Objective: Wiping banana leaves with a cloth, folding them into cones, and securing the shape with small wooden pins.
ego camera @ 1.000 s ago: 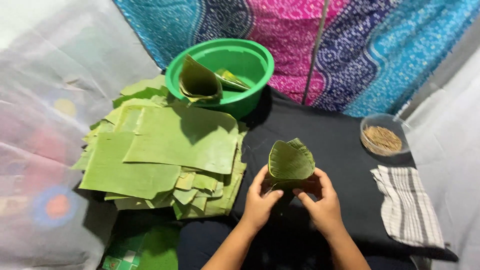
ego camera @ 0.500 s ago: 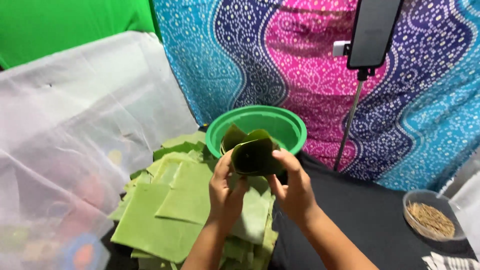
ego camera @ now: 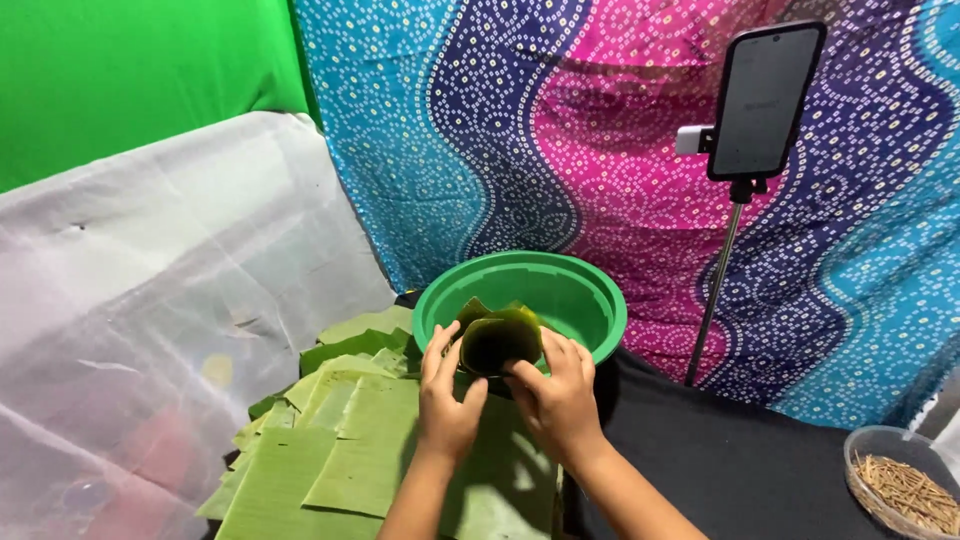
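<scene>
Holding a folded leaf cup (ego camera: 500,340) at the green bowl's (ego camera: 580,280) near rim, left hand (ego camera: 447,395) and right hand (ego camera: 558,395) grip it closed-fingered; a clear tub (ego camera: 868,440) holds sticks (ego camera: 910,492) on the black table (ego camera: 740,460), patterned cloth (ego camera: 600,150) behind.

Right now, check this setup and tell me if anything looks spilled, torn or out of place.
Nothing stands out. Both hands, left hand and right hand, hold a folded leaf cup at the rim of the green bowl. The cut banana leaves lie loosely stacked, and the small sticks stay inside their clear dish.
</scene>
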